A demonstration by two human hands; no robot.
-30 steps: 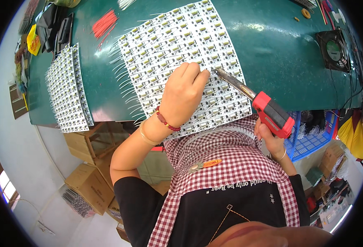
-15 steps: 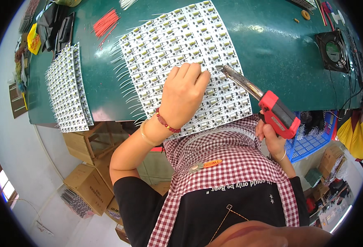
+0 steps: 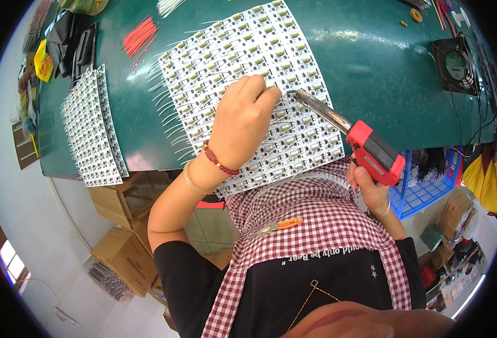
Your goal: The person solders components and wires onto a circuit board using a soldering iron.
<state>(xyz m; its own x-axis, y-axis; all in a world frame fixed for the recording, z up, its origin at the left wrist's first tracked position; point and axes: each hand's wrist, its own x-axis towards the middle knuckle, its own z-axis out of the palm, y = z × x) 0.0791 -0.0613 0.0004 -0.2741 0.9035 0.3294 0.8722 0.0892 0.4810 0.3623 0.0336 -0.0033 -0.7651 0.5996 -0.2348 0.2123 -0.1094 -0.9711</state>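
Observation:
A large white circuit-board panel (image 3: pixel 307 73) covered with rows of small components lies at the table's front edge, thin white wires (image 3: pixel 167 115) sticking out along its left side. My left hand (image 3: pixel 243 115) is over the middle of the panel, fingers curled and closed; whatever the fingertips pinch is hidden beneath them. In my right hand (image 3: pixel 369 186) is a red and black soldering gun (image 3: pixel 378 152), gripped by its handle in front of the table edge. Its metal barrel points up and left, with the tip at the panel just right of my left fingertips.
More wired panels (image 3: pixel 91 132) lie at the table's left edge. Red wires (image 3: pixel 140 36) and white wires (image 3: pixel 172 5) are at the back. A black fan (image 3: pixel 455 66) stands at the right, above a blue plastic basket (image 3: pixel 423 194). Cardboard boxes (image 3: pixel 121 259) sit below left.
My left hand has shifted slightly left across the panel. The soldering gun, still in my right hand, has moved a little left and up, its tip staying near the left fingertips.

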